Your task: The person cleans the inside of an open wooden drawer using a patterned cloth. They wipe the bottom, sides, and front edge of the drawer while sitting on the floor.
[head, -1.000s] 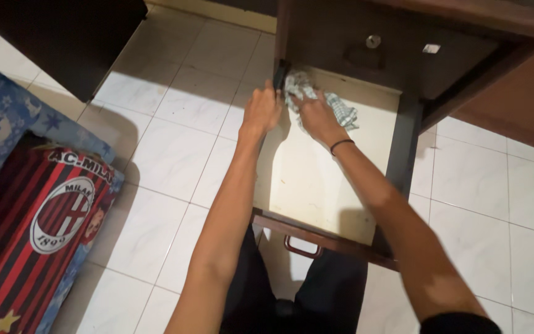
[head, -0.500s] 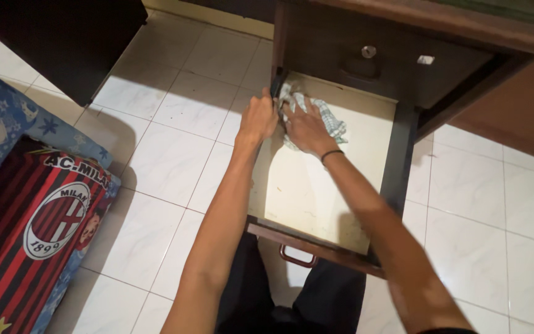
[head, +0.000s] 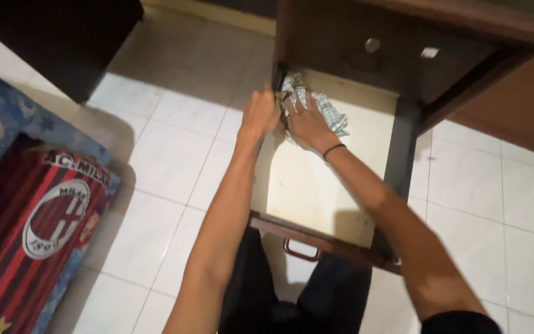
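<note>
Place: at the far left corner of an open drawer (head: 316, 204), pulled out of a dark wooden desk (head: 403, 55) over a white tiled floor (head: 174, 142).
Cloth: a crumpled checked cloth (head: 324, 110), white with green lines, lies on the pale drawer bottom, bunched into the back left corner under the desk front.
Right hand: the right hand (head: 306, 122) lies palm down on the cloth with fingers spread, pressing it flat against the drawer bottom; not clenched around it. A dark band (head: 334, 149) circles the wrist.
Left hand: the left hand (head: 261, 114) is curled over the drawer's left side wall near the back, gripping the edge, just beside the cloth and the right hand.
Drawer: a metal handle (head: 302, 252) hangs on its front, close to the person's dark-clothed legs (head: 316, 297). The rest of the bottom is bare and pale.
Desk: a round lock (head: 372, 44) shows on the panel above the drawer.
Left side: a red and black striped cushion (head: 38, 235) with a round crest rests on blue patterned fabric (head: 7, 124).
</note>
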